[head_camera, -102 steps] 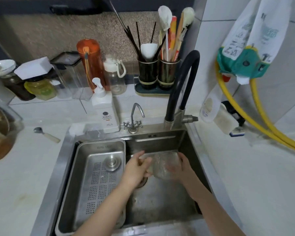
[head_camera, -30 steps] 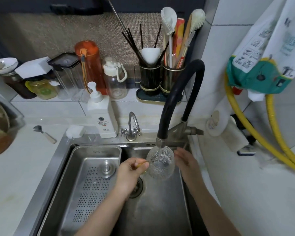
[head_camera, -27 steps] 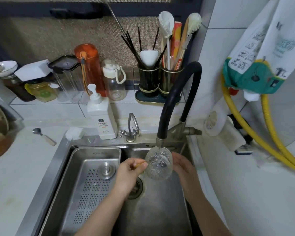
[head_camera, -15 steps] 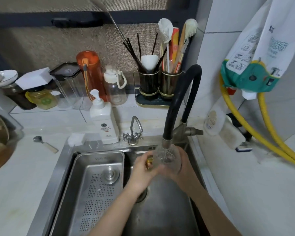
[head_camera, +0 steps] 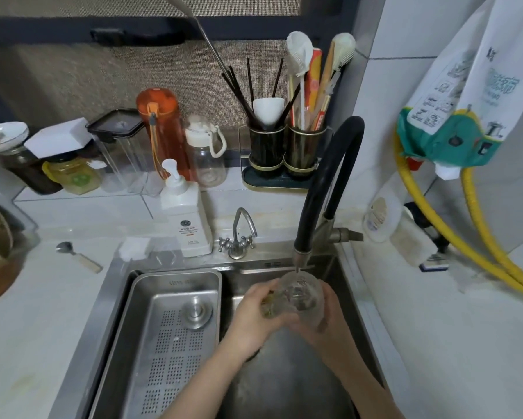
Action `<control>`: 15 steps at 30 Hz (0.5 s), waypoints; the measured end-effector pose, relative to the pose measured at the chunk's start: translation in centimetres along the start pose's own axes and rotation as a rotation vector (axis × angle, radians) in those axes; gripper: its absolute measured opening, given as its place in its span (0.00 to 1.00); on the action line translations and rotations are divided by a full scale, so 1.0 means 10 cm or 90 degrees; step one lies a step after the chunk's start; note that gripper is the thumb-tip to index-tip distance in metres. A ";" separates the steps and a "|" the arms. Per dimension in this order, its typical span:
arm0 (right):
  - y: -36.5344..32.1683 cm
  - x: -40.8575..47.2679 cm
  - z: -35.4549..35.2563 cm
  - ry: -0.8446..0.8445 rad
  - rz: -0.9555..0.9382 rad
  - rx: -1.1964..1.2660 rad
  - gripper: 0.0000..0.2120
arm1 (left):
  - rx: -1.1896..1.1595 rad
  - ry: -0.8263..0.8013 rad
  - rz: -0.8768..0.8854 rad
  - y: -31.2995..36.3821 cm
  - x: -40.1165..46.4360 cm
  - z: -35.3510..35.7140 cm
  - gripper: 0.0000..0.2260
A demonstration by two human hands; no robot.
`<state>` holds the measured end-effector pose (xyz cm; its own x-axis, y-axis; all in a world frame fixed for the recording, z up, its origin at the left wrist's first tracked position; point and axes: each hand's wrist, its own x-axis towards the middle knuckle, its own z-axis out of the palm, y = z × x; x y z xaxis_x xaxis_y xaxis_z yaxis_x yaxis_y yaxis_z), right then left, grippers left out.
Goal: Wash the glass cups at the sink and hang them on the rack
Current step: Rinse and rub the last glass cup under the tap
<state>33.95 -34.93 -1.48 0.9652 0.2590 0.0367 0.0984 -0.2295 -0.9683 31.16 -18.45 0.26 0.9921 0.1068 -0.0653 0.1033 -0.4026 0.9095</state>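
Observation:
A clear textured glass cup (head_camera: 299,294) is held over the steel sink (head_camera: 287,388), directly under the nozzle of the black curved faucet (head_camera: 323,179). Water runs into the cup's open top. My left hand (head_camera: 255,316) grips the cup's left side, with a bit of yellow showing between the fingers and the glass. My right hand (head_camera: 323,316) wraps around the cup's right side and underside. No rack for hanging cups is in view.
A perforated steel drain tray (head_camera: 169,334) fills the sink's left half. A soap dispenser (head_camera: 184,216) and small tap (head_camera: 239,234) stand behind it. Bottles, jars and a utensil holder (head_camera: 284,146) line the back ledge. A yellow hose (head_camera: 471,246) hangs at right. A spoon (head_camera: 76,255) lies on the counter.
My right hand, which was apart from the cup a second ago, has closed around its right side. Both hands now hold the cup upright beneath the running faucet.

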 end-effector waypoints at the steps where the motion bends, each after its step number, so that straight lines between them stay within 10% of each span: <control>1: -0.01 0.00 0.05 -0.005 0.000 -0.003 0.37 | -0.003 0.007 -0.008 -0.03 0.01 -0.04 0.31; 15: -0.10 0.06 0.15 0.009 0.027 0.012 0.31 | -0.052 0.033 -0.022 0.01 0.04 -0.11 0.30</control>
<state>34.03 -33.12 -0.90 0.9716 0.2368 -0.0012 0.0530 -0.2226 -0.9735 31.49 -17.40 0.79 0.9828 0.1671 -0.0782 0.1294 -0.3221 0.9378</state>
